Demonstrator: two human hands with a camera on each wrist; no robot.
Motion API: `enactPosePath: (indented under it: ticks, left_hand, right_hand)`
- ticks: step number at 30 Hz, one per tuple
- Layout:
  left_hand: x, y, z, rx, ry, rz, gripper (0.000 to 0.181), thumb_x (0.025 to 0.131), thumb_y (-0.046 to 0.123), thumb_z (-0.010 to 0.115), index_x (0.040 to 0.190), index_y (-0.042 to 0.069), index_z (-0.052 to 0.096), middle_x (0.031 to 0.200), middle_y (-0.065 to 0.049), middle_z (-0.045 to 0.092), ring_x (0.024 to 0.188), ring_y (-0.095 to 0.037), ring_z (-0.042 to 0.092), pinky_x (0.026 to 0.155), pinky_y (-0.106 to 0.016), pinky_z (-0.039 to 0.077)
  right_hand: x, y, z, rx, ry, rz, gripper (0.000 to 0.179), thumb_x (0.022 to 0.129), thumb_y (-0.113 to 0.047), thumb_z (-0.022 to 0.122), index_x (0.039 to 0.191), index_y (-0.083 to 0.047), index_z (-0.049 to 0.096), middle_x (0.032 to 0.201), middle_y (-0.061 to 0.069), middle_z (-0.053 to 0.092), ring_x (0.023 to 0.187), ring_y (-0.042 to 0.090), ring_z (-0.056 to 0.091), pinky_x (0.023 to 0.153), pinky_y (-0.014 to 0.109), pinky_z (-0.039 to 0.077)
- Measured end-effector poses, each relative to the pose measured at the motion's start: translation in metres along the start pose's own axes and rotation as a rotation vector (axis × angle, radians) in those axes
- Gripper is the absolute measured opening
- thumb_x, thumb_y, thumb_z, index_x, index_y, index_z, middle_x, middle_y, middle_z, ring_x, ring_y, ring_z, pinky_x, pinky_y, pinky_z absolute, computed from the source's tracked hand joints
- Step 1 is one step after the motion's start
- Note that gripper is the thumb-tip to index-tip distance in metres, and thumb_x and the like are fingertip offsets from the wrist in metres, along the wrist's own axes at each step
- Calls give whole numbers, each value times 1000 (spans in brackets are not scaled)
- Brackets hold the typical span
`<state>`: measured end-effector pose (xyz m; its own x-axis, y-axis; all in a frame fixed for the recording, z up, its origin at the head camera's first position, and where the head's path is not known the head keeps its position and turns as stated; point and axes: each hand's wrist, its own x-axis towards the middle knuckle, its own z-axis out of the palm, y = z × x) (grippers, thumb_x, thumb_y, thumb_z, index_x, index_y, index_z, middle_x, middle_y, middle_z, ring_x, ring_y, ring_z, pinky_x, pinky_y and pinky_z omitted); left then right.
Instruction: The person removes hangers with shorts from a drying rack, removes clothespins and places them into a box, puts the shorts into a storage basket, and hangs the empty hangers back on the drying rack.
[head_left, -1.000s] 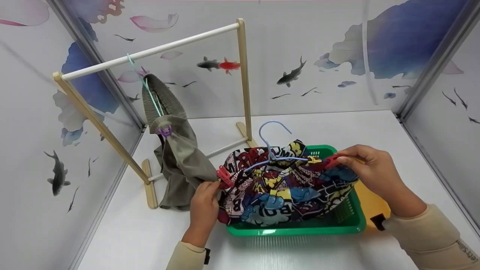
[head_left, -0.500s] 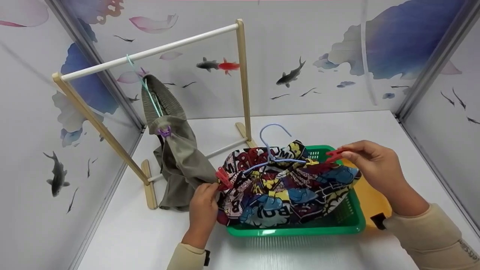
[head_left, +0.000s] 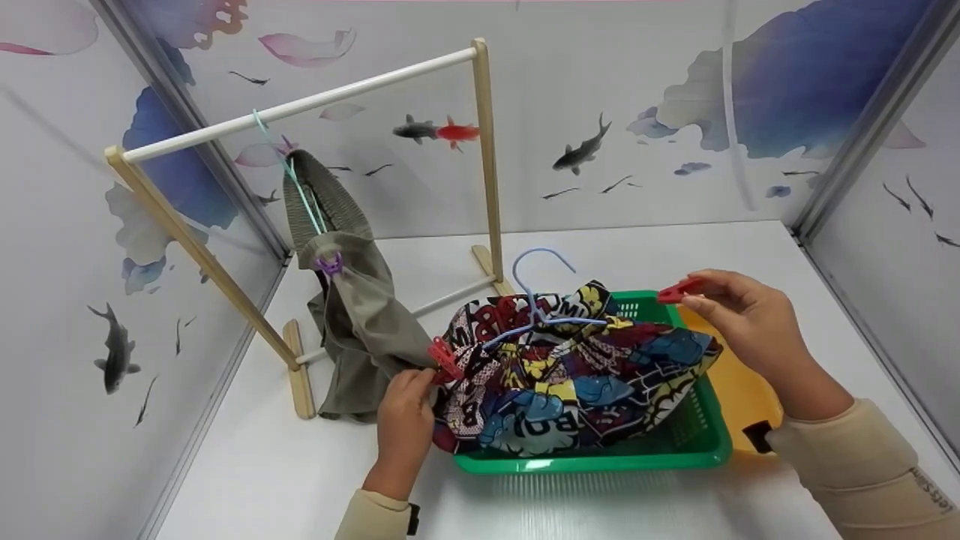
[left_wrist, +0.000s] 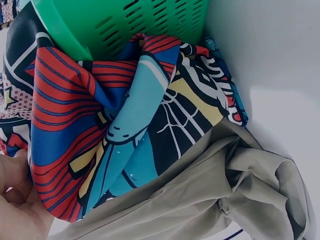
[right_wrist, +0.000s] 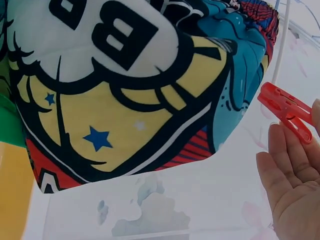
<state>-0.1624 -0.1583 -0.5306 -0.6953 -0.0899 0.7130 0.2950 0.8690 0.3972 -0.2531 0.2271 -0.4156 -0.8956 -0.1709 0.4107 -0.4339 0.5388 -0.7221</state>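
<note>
Comic-print shorts with a gathered waist lie across a green basket. A blue hanger rests along the waistband, its hook upward. At the left end of the waistband, a red clothespin is clipped on. My left hand pinches the cloth just below that pin; in the left wrist view, my left fingers show at the edge of the print. My right hand pinches another red clothespin, apart from the cloth. The right wrist view shows this clothespin beside the shorts.
A wooden rack with a white bar stands behind on the left. Grey-green trousers hang from it on a mint hanger, with a purple clip. An orange-yellow container sits right of the basket.
My right hand has pulled the red clothespin off the right end of the waistband and raised it away. The blue hanger has shifted slightly left. My left hand stays at the left end.
</note>
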Motion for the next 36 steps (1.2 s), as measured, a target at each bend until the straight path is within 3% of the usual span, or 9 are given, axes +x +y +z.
enactPosePath:
  ticks: [3, 8, 15, 20, 23, 28, 32, 36]
  left_hand:
    - [-1, -1, 0, -11, 1, -4, 24, 72, -21, 67, 88, -4, 71, 82, -11, 62, 78, -28, 60, 67, -37, 55]
    - [-3, -3, 1, -8, 8, 3, 24, 72, -21, 67, 89, -4, 71, 82, -10, 62, 78, -27, 60, 67, -36, 55]
    - [-5, -3, 2, -10, -1, -3, 22, 74, -18, 69, 90, -3, 71, 83, -10, 62, 78, -26, 60, 68, -36, 55]
    - [-6, -3, 2, -10, 7, 1, 22, 74, -18, 70, 89, -4, 71, 82, -10, 62, 77, -25, 60, 67, -35, 55]
    - [-7, -3, 3, -16, 11, 2, 22, 73, -19, 70, 89, -4, 71, 82, -10, 62, 77, -25, 60, 66, -35, 56]
    - [-7, -3, 3, -16, 14, 2, 23, 72, -20, 68, 89, -4, 71, 83, -10, 62, 78, -26, 60, 67, -35, 55]
    - [-7, -2, 4, -9, 11, 1, 24, 72, -20, 70, 89, -4, 71, 83, -10, 62, 79, -24, 60, 67, -35, 55]
    - [-6, -1, 4, 0, 2, 1, 23, 72, -19, 70, 89, -4, 71, 83, -9, 62, 79, -24, 60, 68, -35, 55]
  right_hand:
    - [3, 5, -1, -4, 2, 29, 29, 93, -15, 66, 118, 0, 65, 98, -3, 68, 85, -17, 56, 76, 3, 45]
    - [8, 15, -3, 8, -5, 98, 37, 94, -23, 64, 123, 0, 62, 96, -22, 59, 88, -17, 55, 77, 2, 44]
    - [14, 29, -6, -10, -41, 205, 48, 95, -34, 60, 129, -1, 56, 111, 6, 62, 90, -13, 52, 77, 2, 43]
    - [19, 42, -6, -18, -43, 227, 48, 95, -36, 60, 127, 0, 56, 108, -3, 61, 95, -12, 49, 81, 1, 40]
    - [21, 51, -7, -32, -46, 243, 50, 95, -36, 60, 128, 0, 54, 111, 2, 62, 95, -11, 48, 81, 0, 39]
    - [22, 64, -8, -64, -74, 286, 56, 96, -38, 59, 134, 1, 49, 122, 20, 57, 100, 8, 54, 77, -1, 39]
    - [22, 73, -8, -72, -81, 309, 58, 96, -39, 58, 135, 1, 48, 124, 21, 56, 107, 26, 54, 77, -1, 39]
    - [24, 81, -10, -83, -85, 327, 60, 96, -41, 57, 136, 1, 47, 125, 22, 54, 110, 31, 53, 78, 0, 40]
